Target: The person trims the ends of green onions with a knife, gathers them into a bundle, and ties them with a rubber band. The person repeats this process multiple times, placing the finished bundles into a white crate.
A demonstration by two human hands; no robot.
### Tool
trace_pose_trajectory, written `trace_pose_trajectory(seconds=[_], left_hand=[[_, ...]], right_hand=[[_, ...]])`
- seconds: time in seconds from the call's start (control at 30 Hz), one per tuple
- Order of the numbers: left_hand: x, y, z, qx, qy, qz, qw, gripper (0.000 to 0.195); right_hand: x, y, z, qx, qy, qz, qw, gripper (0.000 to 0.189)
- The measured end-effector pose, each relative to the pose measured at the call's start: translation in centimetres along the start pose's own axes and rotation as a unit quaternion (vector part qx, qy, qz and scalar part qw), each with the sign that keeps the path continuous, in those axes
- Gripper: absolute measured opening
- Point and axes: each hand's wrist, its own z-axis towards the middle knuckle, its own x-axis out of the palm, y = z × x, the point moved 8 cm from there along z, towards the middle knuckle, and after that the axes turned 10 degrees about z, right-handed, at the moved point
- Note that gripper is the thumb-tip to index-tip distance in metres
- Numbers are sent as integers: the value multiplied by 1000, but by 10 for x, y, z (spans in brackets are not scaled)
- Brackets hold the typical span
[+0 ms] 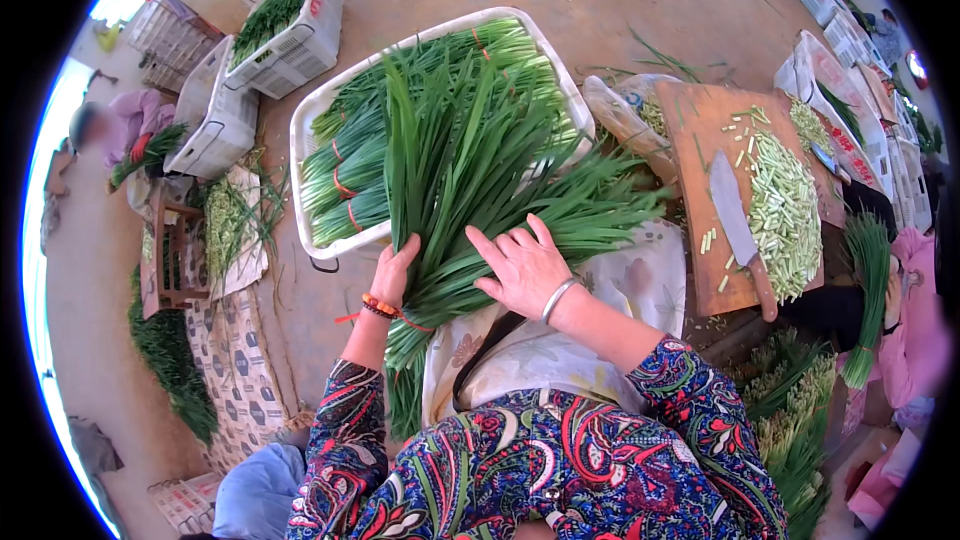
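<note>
A large bunch of long green leaves, apparently garlic chives (pixel 457 172), fans out over my lap and across the near part of the white crate. My left hand (pixel 392 270) grips it at its left side, thumb up along the leaves. A red tie (pixel 416 325) circles the bunch near its pale stalk end. My right hand (pixel 525 266) rests over the leaves on the right with its fingers spread, closed on nothing. Ahead, the white plastic crate (pixel 301 187) holds several bundles (pixel 330 180) bound with red bands. A patterned apron (pixel 637 270) covers my lap.
To my right stands a wooden cutting board (pixel 697 240) with a cleaver (pixel 735 206) and a heap of cut stalks (pixel 784 217). A co-worker in pink (pixel 911 300) holds a bundle beyond it. Another person (pixel 131 120) bends at the left beside stacked crates (pixel 217 112).
</note>
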Motion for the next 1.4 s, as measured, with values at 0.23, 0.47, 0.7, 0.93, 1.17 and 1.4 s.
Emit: trace_pose_trajectory(seconds=[0.23,0.47,0.7,0.93,1.17,1.4], left_hand=[[5,0,2,12,12,52,998,39],[18,-22,-7,49,3,128,991,41],[37,-44,-9,27,-19,397,917,48],[73,-38,-22,328,-16,636,698,41],[50,-87,-64,201,-25,666,718,72],[21,-94,-171,27,350,278,894,26]], right_hand=[[-12,-10,-6,-5,-54,-13,998,64],[-57,-90,-21,144,-19,-110,983,46],[-102,-7,-18,31,-53,29,998,45],[5,56,10,-133,23,6,991,76],[38,11,2,-39,85,26,995,91],[38,-5,3,-34,79,82,993,89]])
